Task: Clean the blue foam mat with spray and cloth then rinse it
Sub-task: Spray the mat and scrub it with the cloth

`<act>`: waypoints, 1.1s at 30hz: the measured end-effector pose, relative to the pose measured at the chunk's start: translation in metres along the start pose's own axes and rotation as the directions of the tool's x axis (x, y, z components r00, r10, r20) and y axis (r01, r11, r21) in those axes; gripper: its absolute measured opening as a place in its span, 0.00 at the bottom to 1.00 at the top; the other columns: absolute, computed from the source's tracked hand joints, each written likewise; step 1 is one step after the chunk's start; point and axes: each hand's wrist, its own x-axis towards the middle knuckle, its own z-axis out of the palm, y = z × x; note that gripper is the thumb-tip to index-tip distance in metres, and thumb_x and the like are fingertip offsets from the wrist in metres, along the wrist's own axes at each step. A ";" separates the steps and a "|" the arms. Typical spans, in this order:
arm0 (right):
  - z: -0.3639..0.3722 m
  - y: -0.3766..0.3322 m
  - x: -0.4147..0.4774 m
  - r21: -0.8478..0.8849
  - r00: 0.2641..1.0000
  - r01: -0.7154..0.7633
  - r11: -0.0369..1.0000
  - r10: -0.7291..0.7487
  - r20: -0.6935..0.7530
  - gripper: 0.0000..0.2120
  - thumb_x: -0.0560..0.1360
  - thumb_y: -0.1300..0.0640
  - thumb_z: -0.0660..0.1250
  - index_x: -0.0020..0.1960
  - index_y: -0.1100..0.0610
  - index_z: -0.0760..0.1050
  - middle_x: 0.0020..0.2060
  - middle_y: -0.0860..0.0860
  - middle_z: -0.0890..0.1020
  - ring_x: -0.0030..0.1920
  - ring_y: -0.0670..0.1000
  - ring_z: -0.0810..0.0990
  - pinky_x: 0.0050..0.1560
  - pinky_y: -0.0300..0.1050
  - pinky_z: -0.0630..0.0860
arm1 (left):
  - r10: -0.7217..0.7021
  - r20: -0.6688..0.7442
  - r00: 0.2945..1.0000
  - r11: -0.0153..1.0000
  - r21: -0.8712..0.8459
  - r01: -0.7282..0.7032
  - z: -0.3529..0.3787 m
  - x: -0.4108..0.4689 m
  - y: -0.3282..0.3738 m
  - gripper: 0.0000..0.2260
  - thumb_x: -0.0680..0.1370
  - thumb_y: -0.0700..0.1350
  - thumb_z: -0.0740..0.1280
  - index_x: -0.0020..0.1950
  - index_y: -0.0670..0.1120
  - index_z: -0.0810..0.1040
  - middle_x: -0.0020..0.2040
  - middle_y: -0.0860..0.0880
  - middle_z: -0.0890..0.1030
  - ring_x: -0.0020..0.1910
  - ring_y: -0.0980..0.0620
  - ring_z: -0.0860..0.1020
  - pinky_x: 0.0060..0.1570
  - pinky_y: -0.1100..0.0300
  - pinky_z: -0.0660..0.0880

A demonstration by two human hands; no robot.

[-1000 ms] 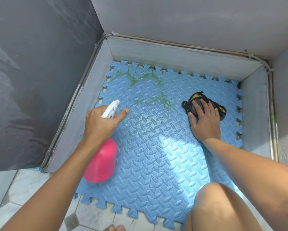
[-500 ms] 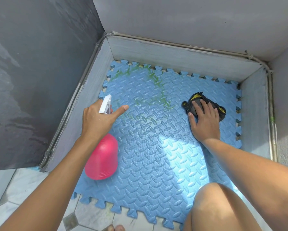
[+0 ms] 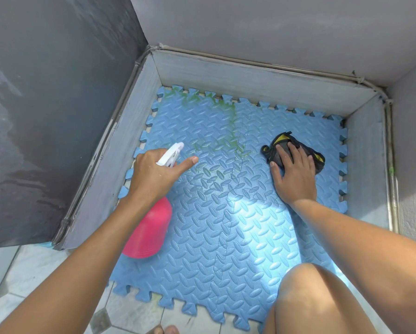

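The blue foam mat (image 3: 226,225) with a ribbed pattern and puzzle edges lies on the floor in a walled corner. Green stains (image 3: 231,116) streak its far left part. My left hand (image 3: 154,174) grips a pink spray bottle (image 3: 149,232) by its white trigger head (image 3: 170,155), thumb stretched out, nozzle aimed toward the stains. My right hand (image 3: 293,174) rests flat on a crumpled black and yellow cloth (image 3: 286,145), pressing it onto the mat at the right.
Low grey curbs (image 3: 250,78) border the mat on the left, back and right, with walls rising behind them. My bare knee (image 3: 310,297) is at the lower right. Pale floor tiles (image 3: 33,273) and toes (image 3: 166,330) show in front.
The spray bottle's nozzle has tilted slightly, and my left hand shifted a little. My right hand stays on the cloth in the same spot.
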 end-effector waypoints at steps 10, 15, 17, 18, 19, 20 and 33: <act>-0.005 -0.008 -0.005 0.096 0.997 0.003 0.995 -0.011 0.077 0.24 0.85 0.42 0.54 0.79 0.47 0.66 0.80 0.51 0.64 0.81 0.57 0.57 0.81 0.60 0.49 | -0.012 0.058 0.998 1.000 -0.013 0.013 -0.012 -0.011 -0.012 0.28 0.72 0.58 0.78 0.29 0.45 0.64 0.24 0.52 0.66 0.26 0.53 0.65 0.33 0.55 0.66; 0.012 -0.096 -0.081 0.261 0.682 0.639 0.723 -0.690 0.241 0.23 0.83 0.39 0.55 0.75 0.43 0.71 0.79 0.48 0.67 0.81 0.53 0.59 0.80 0.57 0.51 | -0.068 0.038 0.997 0.996 -0.052 0.070 -0.031 -0.002 -0.030 0.21 0.71 0.59 0.79 0.37 0.43 0.77 0.34 0.43 0.79 0.38 0.39 0.81 0.46 0.44 0.80; 0.020 -0.117 -0.083 0.325 0.410 0.822 0.468 -0.882 0.232 0.22 0.83 0.41 0.57 0.75 0.44 0.72 0.78 0.49 0.68 0.80 0.53 0.61 0.80 0.57 0.55 | -0.082 0.065 0.995 0.994 -0.064 0.086 -0.031 0.002 -0.033 0.20 0.70 0.58 0.79 0.39 0.44 0.78 0.36 0.43 0.80 0.39 0.41 0.81 0.47 0.43 0.81; 0.020 -0.121 -0.067 0.355 0.346 0.844 0.402 -0.914 0.212 0.21 0.84 0.42 0.58 0.75 0.45 0.72 0.78 0.49 0.68 0.80 0.53 0.62 0.80 0.58 0.57 | -0.100 0.090 0.991 0.991 -0.082 0.107 -0.030 0.004 -0.034 0.21 0.69 0.60 0.79 0.40 0.44 0.79 0.37 0.41 0.79 0.38 0.42 0.81 0.47 0.42 0.82; 0.022 -0.120 -0.043 0.378 0.350 0.835 0.400 -0.916 0.197 0.21 0.84 0.43 0.59 0.75 0.46 0.72 0.78 0.49 0.68 0.80 0.53 0.61 0.80 0.58 0.57 | -0.119 0.111 0.987 0.986 -0.107 0.131 -0.029 0.005 -0.035 0.23 0.67 0.63 0.78 0.41 0.43 0.79 0.37 0.41 0.79 0.36 0.45 0.80 0.47 0.41 0.83; 0.023 -0.118 -0.014 0.378 0.416 0.803 0.460 -0.888 0.196 0.21 0.85 0.44 0.58 0.76 0.46 0.71 0.79 0.49 0.67 0.81 0.53 0.60 0.81 0.58 0.55 | -0.133 0.128 0.983 0.980 -0.131 0.150 -0.029 0.006 -0.035 0.25 0.66 0.64 0.78 0.42 0.43 0.80 0.37 0.40 0.78 0.36 0.47 0.78 0.45 0.41 0.84; 0.018 -0.117 0.042 0.189 0.788 0.550 0.814 -0.580 0.206 0.23 0.85 0.43 0.55 0.79 0.45 0.65 0.81 0.50 0.63 0.82 0.55 0.55 0.80 0.62 0.51 | -0.231 0.106 0.967 0.939 -0.238 0.250 -0.041 0.008 -0.046 0.24 0.66 0.63 0.77 0.51 0.45 0.83 0.45 0.38 0.80 0.41 0.54 0.77 0.39 0.51 0.86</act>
